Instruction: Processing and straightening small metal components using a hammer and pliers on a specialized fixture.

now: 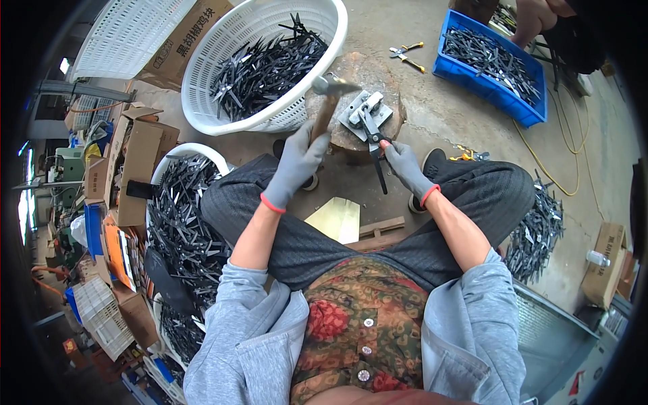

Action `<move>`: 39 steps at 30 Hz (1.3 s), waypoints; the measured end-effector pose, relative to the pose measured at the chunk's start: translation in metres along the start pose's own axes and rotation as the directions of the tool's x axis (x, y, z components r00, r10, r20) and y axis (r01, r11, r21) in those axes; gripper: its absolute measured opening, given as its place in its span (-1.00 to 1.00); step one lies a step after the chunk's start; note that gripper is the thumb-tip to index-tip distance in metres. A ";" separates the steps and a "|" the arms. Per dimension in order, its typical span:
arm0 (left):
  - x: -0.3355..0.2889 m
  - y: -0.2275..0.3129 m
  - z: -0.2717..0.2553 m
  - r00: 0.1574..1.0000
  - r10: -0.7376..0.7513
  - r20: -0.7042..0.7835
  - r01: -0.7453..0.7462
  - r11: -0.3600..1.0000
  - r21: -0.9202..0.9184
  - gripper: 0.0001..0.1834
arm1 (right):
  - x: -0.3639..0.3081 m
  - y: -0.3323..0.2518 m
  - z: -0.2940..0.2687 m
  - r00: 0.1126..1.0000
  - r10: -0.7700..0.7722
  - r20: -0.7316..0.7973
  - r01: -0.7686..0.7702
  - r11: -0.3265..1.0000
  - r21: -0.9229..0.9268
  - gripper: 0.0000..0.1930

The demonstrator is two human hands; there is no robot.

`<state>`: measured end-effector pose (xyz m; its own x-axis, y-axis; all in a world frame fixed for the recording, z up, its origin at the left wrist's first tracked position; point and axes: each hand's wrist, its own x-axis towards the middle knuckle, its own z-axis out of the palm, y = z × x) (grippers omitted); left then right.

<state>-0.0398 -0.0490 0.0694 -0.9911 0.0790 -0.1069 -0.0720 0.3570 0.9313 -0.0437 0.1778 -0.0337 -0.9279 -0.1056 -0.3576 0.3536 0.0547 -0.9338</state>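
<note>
My left hand [300,162], in a grey glove with a red cuff, is closed around the wooden handle of a hammer [325,116]. The hammer's metal head is raised up and left of a small metal block [379,111]. That block sits on a round wooden stump [351,71]. Across the block lies the pale blade end of a pair of black-handled shears [376,150], with one handle hanging down toward me. My right hand [405,165], gloved the same way, pinches the shears near their pivot; a bare fingertip shows through the glove.
A white basket [196,74] of black blade-like pieces stands beyond the stump; another [219,158] is at my left. A blue crate [442,67] at far right holds more. Yellow-handled pliers [407,55] lie on the floor. A loose pile [536,233] lies by my right knee.
</note>
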 end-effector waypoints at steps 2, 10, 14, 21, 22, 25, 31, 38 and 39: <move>-0.012 -0.001 0.007 0.986 0.163 -0.040 -0.133 0.904 0.406 -0.77 | 0.005 0.000 -0.007 0.997 0.062 0.048 -0.060 0.998 -0.033 -0.63; -0.008 0.004 0.025 0.732 0.622 -0.277 -0.427 0.736 0.525 -0.74 | 0.014 0.005 -0.012 0.996 0.039 0.077 -0.032 0.995 -0.091 -0.62; -0.008 0.028 0.012 0.861 -0.412 0.298 0.458 0.883 -0.101 -0.67 | 0.013 -0.004 -0.016 0.992 0.081 0.100 -0.075 0.995 -0.063 -0.65; -0.016 0.047 0.013 0.798 0.545 -0.259 -0.436 0.818 0.376 -0.71 | 0.008 -0.016 -0.016 0.987 0.100 0.124 -0.098 0.995 -0.022 -0.68; -0.017 0.043 0.015 0.691 0.620 -0.372 -0.531 0.784 0.321 -0.68 | 0.008 -0.017 -0.016 0.986 0.107 0.124 -0.105 0.994 -0.029 -0.68; -0.007 0.023 0.021 0.801 0.595 -0.067 -0.454 0.677 0.580 -0.64 | 0.008 -0.018 -0.018 0.987 0.079 0.140 -0.069 0.995 -0.074 -0.68; 0.011 -0.003 0.019 0.915 0.385 -0.116 -0.220 0.722 0.656 -0.76 | 0.015 -0.015 -0.021 0.979 0.128 0.159 -0.116 0.990 -0.084 -0.64; 0.066 -0.028 -0.002 0.981 0.146 -0.124 -0.093 0.930 0.355 -0.74 | 0.011 -0.012 -0.013 0.984 0.106 0.140 -0.117 0.991 0.071 -0.66; 0.074 -0.034 -0.005 0.996 -0.086 -0.019 0.088 0.982 0.165 -0.73 | 0.010 -0.016 -0.012 0.986 0.097 0.139 -0.109 0.991 0.080 -0.67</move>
<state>-0.1116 -0.0597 0.0316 -0.9832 0.0305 -0.1801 -0.1395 0.5110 0.8482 -0.0596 0.1879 -0.0221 -0.8639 -0.2363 -0.4448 0.4606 -0.0134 -0.8875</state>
